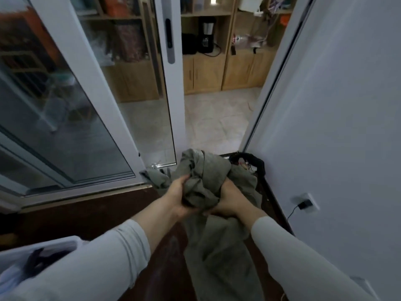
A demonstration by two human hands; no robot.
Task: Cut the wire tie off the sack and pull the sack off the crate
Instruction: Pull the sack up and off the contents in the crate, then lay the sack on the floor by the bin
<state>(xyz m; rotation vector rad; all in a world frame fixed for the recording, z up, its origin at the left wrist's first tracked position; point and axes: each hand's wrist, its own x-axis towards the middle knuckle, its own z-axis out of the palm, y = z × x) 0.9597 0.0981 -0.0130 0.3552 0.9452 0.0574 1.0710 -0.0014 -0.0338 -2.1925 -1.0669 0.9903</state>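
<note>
Pull-off step: L hand [180,198] and R hand [230,203] each have a tight grip on the bunched grey-green sack [206,170], low by the doorway. Wire tie not visible. Next, haul fabric clear of the crate, which is mostly hidden.

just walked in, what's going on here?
A person grips a bunched-up grey-green sack with both hands, the left hand on one side and the right hand on the other, by a sliding glass door. The rest of the sack hangs down toward the floor. A dark shape behind the sack may be the crate; hard to tell.
</note>
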